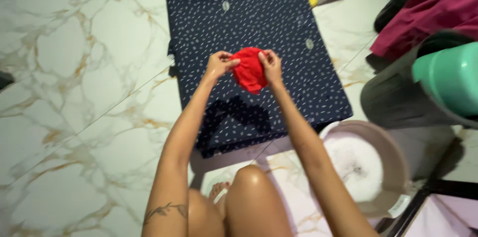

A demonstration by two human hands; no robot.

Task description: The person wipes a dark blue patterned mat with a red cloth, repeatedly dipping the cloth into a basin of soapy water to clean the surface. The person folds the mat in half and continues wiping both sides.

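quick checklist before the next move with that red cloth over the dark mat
1. Both hands on the cloth: ok. The left hand and right hand each pinch the top edge of the red cloth.
2. Cloth off the surface: ok. It hangs bunched between the hands, above the dark blue speckled mat.
3. Mat lying flat on the marble floor: ok, no folds seen.
4. Basin of soapy water close by: ok, it sits by the right forearm, apart from the mat.
5. Cloth wet or dry: cannot tell.
6. Dark bin with green container clear of the arms: ok.
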